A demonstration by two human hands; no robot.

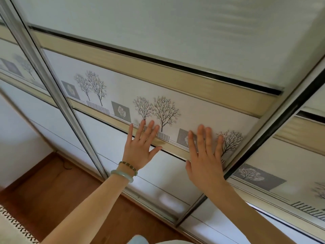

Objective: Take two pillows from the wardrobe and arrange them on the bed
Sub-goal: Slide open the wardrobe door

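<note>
**Both palms flat on the wardrobe door, pillows not yet in sight**

Head view: the left hand [140, 147], bracelets [126, 171] at the wrist, lies flat with fingers spread on the tree-printed band [193, 110] of the wardrobe door [158, 67]. The right hand [204, 155] lies just beside it, fingers straight and near together, close to the door's metal frame [274, 125]. Neither hand grips or pinches anything; both only press. The pillows are hidden, presumably behind this panel, and the bed is out of view; wooden floor [44, 182] shows below. This looks like the opening step, with the door apparently not yet slid aside. The next move likely calls for steady palm pressure and a sideways push along the track; which way cannot be told.
</note>
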